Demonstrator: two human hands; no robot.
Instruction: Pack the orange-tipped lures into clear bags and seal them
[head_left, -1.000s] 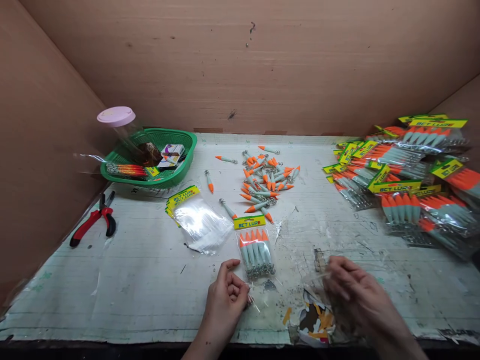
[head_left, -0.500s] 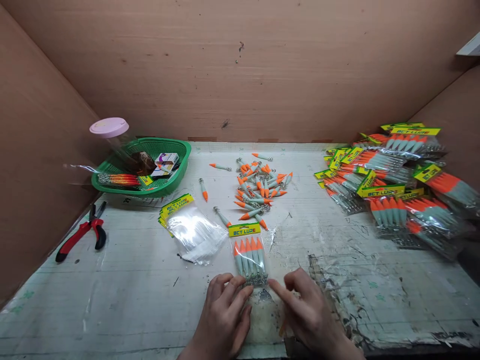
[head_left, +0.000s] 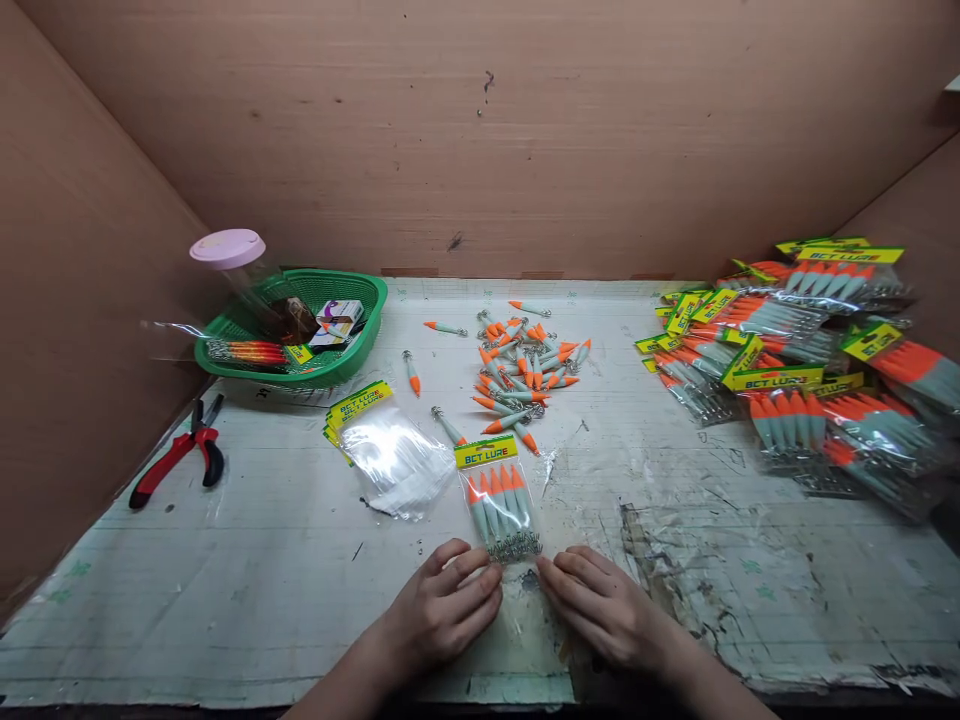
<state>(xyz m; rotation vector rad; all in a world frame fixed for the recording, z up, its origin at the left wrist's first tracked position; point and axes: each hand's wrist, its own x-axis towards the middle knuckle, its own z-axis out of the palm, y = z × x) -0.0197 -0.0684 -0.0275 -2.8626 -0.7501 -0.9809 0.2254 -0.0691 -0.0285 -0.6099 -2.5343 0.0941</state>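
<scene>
Both hands flat-ish on the table (head_left: 225, 600), fingers loose, nothing gripped. Left hand (head_left: 442, 610) & right hand (head_left: 604, 610) press fingertips at the bottom edge of the filled lure bag (head_left: 497, 495), lying front-centre. Empty bags (head_left: 390, 455) just left; loose lures (head_left: 525, 375) behind.

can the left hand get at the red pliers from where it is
Probably yes. The left hand rests by the filled lure pack, and the red pliers lie out to its left on bare table. Nothing stands between them, though it looks like a long sideways stretch.
</scene>
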